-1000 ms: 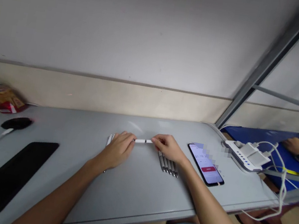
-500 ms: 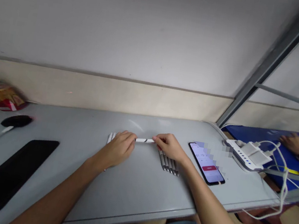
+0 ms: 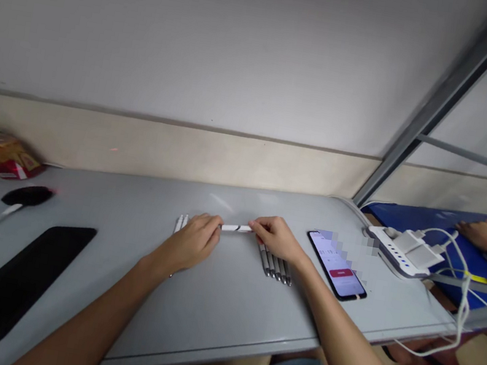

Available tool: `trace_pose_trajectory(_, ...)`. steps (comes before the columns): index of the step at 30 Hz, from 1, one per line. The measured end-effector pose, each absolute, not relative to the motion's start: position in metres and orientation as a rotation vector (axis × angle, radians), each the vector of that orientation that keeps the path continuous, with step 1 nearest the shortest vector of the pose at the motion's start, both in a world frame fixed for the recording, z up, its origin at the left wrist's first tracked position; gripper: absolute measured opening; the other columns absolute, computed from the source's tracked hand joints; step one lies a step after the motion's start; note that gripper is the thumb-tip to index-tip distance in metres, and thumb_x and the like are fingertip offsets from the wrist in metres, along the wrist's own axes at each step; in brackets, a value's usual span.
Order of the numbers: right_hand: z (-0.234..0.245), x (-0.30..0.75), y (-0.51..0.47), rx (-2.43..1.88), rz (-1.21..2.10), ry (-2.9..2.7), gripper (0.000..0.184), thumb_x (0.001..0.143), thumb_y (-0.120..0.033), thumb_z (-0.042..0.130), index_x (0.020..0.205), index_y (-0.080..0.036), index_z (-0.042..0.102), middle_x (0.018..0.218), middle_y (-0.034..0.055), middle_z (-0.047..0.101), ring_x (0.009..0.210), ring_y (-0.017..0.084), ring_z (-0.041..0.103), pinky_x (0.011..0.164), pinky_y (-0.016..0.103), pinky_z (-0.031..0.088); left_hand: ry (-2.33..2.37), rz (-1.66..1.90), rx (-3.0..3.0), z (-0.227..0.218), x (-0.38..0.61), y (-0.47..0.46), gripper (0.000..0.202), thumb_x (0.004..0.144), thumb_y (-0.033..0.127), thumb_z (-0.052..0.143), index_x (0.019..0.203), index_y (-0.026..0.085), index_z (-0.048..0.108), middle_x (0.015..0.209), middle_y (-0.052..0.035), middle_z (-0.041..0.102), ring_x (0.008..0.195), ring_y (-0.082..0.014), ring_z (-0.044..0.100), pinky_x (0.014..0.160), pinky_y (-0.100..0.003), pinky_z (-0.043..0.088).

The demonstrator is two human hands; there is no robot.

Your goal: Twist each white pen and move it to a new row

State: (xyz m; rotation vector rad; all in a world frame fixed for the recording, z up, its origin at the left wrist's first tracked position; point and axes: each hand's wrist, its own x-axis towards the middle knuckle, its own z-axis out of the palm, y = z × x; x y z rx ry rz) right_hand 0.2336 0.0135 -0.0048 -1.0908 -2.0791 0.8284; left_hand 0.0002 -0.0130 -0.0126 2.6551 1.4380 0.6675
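A white pen (image 3: pixel 236 228) with a dark band lies crosswise between my two hands, just above the grey table. My left hand (image 3: pixel 197 238) is closed on its left end. The fingertips of my right hand (image 3: pixel 276 236) pinch its right end. Under and beside my right hand, several pens (image 3: pixel 276 269) with grey grips and silver tips lie side by side. White pen ends (image 3: pixel 181 222) poke out beyond my left hand, which hides most of those pens.
Right of my hands lies a phone (image 3: pixel 336 266) with a lit screen, then a white power strip (image 3: pixel 397 252) with chargers and cables. On the left are a black mat (image 3: pixel 15 287), a dark oval object (image 3: pixel 27 196) with a cable, and a bottle (image 3: pixel 8 154). Another person's hands (image 3: pixel 484 235) are far right.
Both hands stay almost where they were, still holding the pen. The band on the pen looks slightly turned. The view has shifted very slightly.
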Motion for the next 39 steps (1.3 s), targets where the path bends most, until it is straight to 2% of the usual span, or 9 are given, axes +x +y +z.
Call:
trace_pose_trajectory(4,-0.0024,0.2333,0.0110,-1.081,0.868,-2.057,0.047,0.093,-0.047,0.041,0.061,-0.016,0.055,0.051,-0.0036,0.042,0.050,0.010,0.037,0.052,0.024,0.029,1.466,0.649,2.642,-0.0111,0.0016,-0.0140,0.018,0.094,0.023,0.032,0.091,0.021,0.049,0.079,-0.0021,0.054,0.075,-0.0182,0.053,0.072,-0.032,0.040)
trace_pose_trajectory(10,0.0015,0.2334,0.0072,-0.951,0.857,-2.019,0.031,0.080,-0.038,0.066,0.105,-0.020,0.063,0.071,-0.0025,0.055,0.063,0.011,0.046,0.060,0.023,0.036,1.504,0.651,2.589,-0.0122,0.0014,-0.0130,0.015,0.093,0.023,0.033,0.088,0.020,0.048,0.076,-0.0014,0.054,0.072,-0.0175,0.052,0.068,-0.031,0.038)
trace_pose_trajectory(13,-0.0006,0.2337,0.0083,-0.943,0.883,-2.074,0.023,0.086,-0.039,0.059,0.090,-0.017,0.064,0.068,-0.0017,0.055,0.060,0.011,0.045,0.058,0.023,0.034,1.506,0.653,2.586,-0.0125,0.0014,-0.0130,0.013,0.092,0.022,0.035,0.088,0.020,0.047,0.077,-0.0015,0.054,0.072,-0.0173,0.052,0.068,-0.030,0.039)
trace_pose_trajectory(17,-0.0013,0.2340,0.0095,-1.033,0.897,-2.109,0.044,0.094,-0.045,0.041,0.068,-0.015,0.060,0.054,-0.0029,0.046,0.052,0.010,0.039,0.054,0.024,0.031,1.470,0.667,2.600,-0.0114,0.0021,-0.0138,0.011,0.090,0.019,0.036,0.089,0.020,0.047,0.079,-0.0016,0.053,0.074,-0.0172,0.052,0.069,-0.030,0.039)
trace_pose_trajectory(22,0.0015,0.2356,0.0087,-0.928,0.915,-2.066,0.031,0.082,-0.038,0.065,0.105,-0.019,0.060,0.068,-0.0039,0.051,0.061,0.011,0.044,0.058,0.022,0.034,1.486,0.657,2.598,-0.0115,0.0021,-0.0132,0.011,0.090,0.020,0.036,0.089,0.020,0.047,0.078,-0.0014,0.053,0.074,-0.0173,0.052,0.069,-0.030,0.039)
trace_pose_trajectory(27,-0.0023,0.2360,0.0102,-1.014,0.982,-2.128,0.036,0.093,-0.044,0.045,0.081,-0.015,0.064,0.058,-0.0029,0.048,0.053,0.010,0.040,0.054,0.024,0.031,1.486,0.670,2.602,-0.0124,0.0023,-0.0122,0.012,0.090,0.020,0.036,0.091,0.020,0.048,0.079,-0.0018,0.053,0.075,-0.0178,0.052,0.071,-0.030,0.039)
trace_pose_trajectory(33,-0.0003,0.2363,0.0095,-0.904,0.958,-2.094,0.032,0.082,-0.040,0.064,0.107,-0.020,0.061,0.066,-0.0036,0.052,0.059,0.011,0.044,0.056,0.023,0.033,1.484,0.685,2.599,-0.0118,0.0027,-0.0136,0.011,0.090,0.020,0.037,0.090,0.020,0.048,0.079,-0.0015,0.053,0.074,-0.0174,0.052,0.070,-0.030,0.039)
trace_pose_trajectory(36,-0.0015,0.2364,0.0102,-0.953,0.996,-2.117,0.028,0.088,-0.043,0.054,0.092,-0.017,0.064,0.062,-0.0028,0.051,0.056,0.011,0.044,0.054,0.023,0.032,1.477,0.698,2.587,-0.0125,0.0034,-0.0138,0.015,0.092,0.022,0.034,0.091,0.020,0.049,0.080,-0.0022,0.053,0.075,-0.0179,0.052,0.070,-0.031,0.040)
trace_pose_trajectory(39,-0.0034,0.2359,0.0114,-1.037,1.004,-2.118,0.042,0.094,-0.047,0.042,0.078,-0.014,0.063,0.055,-0.0025,0.049,0.051,0.010,0.042,0.053,0.024,0.032,1.448,0.729,2.573,-0.0127,0.0045,-0.0144,0.020,0.095,0.025,0.031,0.094,0.020,0.051,0.083,-0.0028,0.054,0.078,-0.0179,0.053,0.072,-0.032,0.041)
